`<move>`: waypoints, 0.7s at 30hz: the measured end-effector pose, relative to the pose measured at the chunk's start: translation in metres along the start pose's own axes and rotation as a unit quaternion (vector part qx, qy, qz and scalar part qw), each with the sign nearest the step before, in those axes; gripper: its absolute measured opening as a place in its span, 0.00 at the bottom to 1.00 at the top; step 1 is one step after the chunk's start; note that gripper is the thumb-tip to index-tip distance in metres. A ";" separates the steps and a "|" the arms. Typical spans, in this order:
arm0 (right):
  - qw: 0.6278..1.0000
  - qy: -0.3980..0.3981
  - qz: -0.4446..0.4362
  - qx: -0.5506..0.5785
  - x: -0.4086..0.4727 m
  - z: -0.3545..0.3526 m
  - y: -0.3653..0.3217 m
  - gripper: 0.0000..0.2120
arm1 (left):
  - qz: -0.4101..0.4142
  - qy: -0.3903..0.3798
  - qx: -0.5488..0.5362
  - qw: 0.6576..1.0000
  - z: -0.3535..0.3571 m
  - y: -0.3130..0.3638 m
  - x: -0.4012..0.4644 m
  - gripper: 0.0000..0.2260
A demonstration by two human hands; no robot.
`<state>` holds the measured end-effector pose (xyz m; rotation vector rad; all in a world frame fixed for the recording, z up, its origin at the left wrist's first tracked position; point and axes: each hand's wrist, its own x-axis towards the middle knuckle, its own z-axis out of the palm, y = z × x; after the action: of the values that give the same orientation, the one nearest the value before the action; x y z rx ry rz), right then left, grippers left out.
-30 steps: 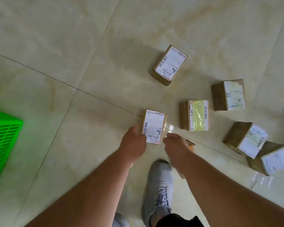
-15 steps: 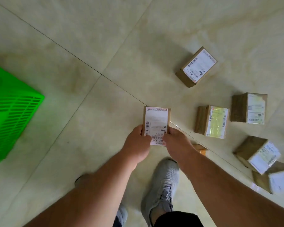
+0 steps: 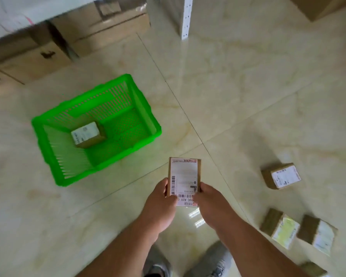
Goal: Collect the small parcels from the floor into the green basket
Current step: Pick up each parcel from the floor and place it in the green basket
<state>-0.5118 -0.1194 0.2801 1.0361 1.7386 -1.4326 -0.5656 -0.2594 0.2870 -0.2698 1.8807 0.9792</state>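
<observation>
Inside green basket (image 3: 146,116), one parcel (image 3: 87,134); labelled parcel (image 3: 184,180) between gripping left hand (image 3: 161,204), right hand (image 3: 213,203).

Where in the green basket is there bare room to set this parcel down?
The green basket holds one parcel near its left middle. Its floor is bare to the right of that, toward the right wall, and along the near edge. The held parcel is outside it. Floor parcels crowd the right.

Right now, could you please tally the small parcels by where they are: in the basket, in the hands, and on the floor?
In the basket: 1
Held by both hands: 1
On the floor: 4, the last cut off at the frame edge
Total: 6
</observation>
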 end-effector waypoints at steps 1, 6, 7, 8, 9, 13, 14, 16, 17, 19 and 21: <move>1.000 -0.006 -0.004 -0.008 -0.006 0.012 -0.017 0.24 | -0.001 0.006 -0.007 1.000 -0.020 0.002 -0.007 0.19; 0.999 -0.024 -0.028 -0.031 -0.026 0.076 -0.099 0.25 | 0.002 0.029 -0.058 0.998 -0.117 -0.002 -0.027 0.23; 0.998 -0.026 -0.036 -0.038 -0.027 0.089 -0.113 0.24 | 0.002 0.037 -0.073 0.997 -0.134 -0.005 -0.030 0.25; 0.998 -0.028 -0.044 -0.043 -0.027 0.100 -0.126 0.24 | 0.003 0.046 -0.083 0.995 -0.150 -0.006 -0.031 0.25; 0.997 -0.030 -0.049 -0.045 -0.026 0.111 -0.138 0.24 | 0.006 0.054 -0.090 0.994 -0.164 -0.008 -0.031 0.25; 0.996 -0.039 -0.057 -0.056 -0.015 0.146 -0.169 0.24 | 0.022 0.076 -0.103 0.992 -0.207 -0.015 -0.023 0.24; 0.996 -0.042 -0.059 -0.061 -0.011 0.152 -0.175 0.24 | 0.021 0.083 -0.109 0.990 -0.216 -0.016 -0.021 0.24; 0.995 -0.046 -0.055 -0.066 -0.002 0.164 -0.188 0.23 | 0.019 0.092 -0.122 0.988 -0.232 -0.017 -0.015 0.24; 0.995 -0.046 -0.053 -0.066 0.001 0.167 -0.193 0.23 | 0.019 0.094 -0.125 0.988 -0.237 -0.016 -0.013 0.24; 0.995 -0.045 -0.048 -0.072 0.013 0.175 -0.203 0.25 | 0.014 0.101 -0.123 0.987 -0.248 -0.014 -0.004 0.24; 0.995 -0.043 -0.044 -0.075 0.026 0.180 -0.211 0.24 | 0.011 0.103 -0.119 0.987 -0.258 -0.008 0.007 0.24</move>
<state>-0.7099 -0.3105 0.3217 0.8174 1.8182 -1.3552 -0.7333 -0.4503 0.3322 -0.5106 1.9549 1.2324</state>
